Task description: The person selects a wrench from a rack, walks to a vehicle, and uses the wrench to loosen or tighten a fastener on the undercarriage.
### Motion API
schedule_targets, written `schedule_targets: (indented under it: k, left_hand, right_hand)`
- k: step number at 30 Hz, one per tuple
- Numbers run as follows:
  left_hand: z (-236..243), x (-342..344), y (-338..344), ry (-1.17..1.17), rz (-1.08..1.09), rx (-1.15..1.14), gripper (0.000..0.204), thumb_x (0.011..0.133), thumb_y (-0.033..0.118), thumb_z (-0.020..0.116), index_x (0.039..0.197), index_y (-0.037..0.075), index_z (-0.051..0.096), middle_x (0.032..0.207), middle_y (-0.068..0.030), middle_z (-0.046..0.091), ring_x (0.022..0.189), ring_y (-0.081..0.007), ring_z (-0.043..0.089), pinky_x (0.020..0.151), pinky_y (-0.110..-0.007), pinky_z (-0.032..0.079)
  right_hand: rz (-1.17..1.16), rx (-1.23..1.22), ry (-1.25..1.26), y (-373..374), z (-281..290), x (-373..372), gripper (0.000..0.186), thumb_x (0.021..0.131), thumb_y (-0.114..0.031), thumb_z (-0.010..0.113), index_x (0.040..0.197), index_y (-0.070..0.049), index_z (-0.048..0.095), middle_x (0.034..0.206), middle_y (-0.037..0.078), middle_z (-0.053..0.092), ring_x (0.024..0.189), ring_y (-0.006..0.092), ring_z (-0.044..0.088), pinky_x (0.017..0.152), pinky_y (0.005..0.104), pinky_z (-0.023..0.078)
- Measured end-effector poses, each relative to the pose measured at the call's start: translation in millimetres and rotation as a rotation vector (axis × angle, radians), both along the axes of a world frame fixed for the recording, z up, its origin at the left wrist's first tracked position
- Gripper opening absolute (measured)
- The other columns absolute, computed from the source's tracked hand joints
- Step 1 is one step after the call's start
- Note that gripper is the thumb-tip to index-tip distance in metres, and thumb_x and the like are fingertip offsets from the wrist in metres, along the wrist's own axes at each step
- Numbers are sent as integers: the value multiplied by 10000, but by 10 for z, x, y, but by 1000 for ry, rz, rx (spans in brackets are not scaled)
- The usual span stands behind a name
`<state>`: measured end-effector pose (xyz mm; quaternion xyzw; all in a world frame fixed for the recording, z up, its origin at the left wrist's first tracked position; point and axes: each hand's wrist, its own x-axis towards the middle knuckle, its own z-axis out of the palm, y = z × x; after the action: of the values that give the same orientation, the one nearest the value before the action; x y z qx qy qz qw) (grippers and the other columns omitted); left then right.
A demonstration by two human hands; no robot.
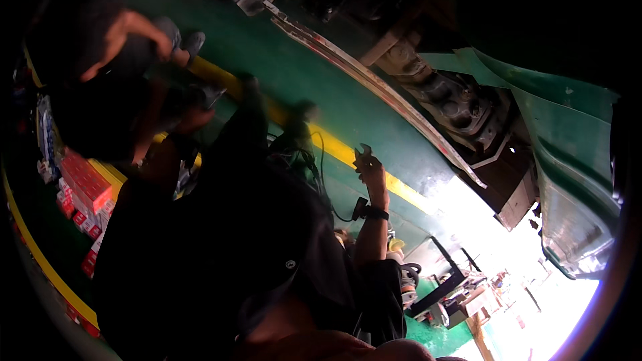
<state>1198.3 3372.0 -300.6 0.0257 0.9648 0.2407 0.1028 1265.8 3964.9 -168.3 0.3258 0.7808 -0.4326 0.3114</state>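
Observation:
My right hand [372, 172] is raised at the middle right, its fingers wrapped round an open-ended wrench [362, 154] whose jaw points up. A black strap with a small device [368, 211] sits on that wrist, and a thin cable runs from it. Dim and blurred at the left, my left hand [194, 120] looks closed beside a small dark object with a pale edge [213, 97]. What that object is does not show.
Another person [100, 33] is low at the upper left, an arm stretched forward. Red boxes [83, 180] are stacked at the left. A long metal beam [374, 87] and dark vehicle parts [461, 103] lie beyond the yellow floor line [334, 145]. A green panel [568, 134] hangs at right.

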Motion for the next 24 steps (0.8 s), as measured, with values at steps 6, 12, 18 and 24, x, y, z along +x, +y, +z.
schedule_targets:
  k: [6,12,18,24]
  left_hand:
    - [409,82,813,-556,117,29,372,866,379,600,915,14,654,820,-205,657,799,-359,650,698,-422,476]
    - [90,137,1280,-561,124,43,419,905,402,507,860,19,670,847,-219,659,824,-414,630,741,-488,495]
    - [-305,102,2084,-493,-71,153,369,926,344,473,738,39,558,677,-151,569,640,-348,564,610,-454,437]
    - [-1434,346,3185,-894,793,890,288,918,292,571,708,103,517,576,25,468,514,-78,444,487,-250,357]
  right_hand:
    - [119,-62,-47,305,-138,-111,359,846,-357,679,982,-26,658,745,46,681,616,106,622,511,266,487]
    - [433,-82,225,395,-910,-115,405,853,-378,658,954,10,606,737,83,680,592,142,629,531,302,511]
    - [474,-89,-199,414,-1810,-314,400,811,-354,701,1024,-30,604,702,74,655,554,148,637,509,297,514]
    - [1266,143,373,884,-3828,-281,297,789,-218,642,1034,-52,612,781,152,643,707,313,629,634,436,530]
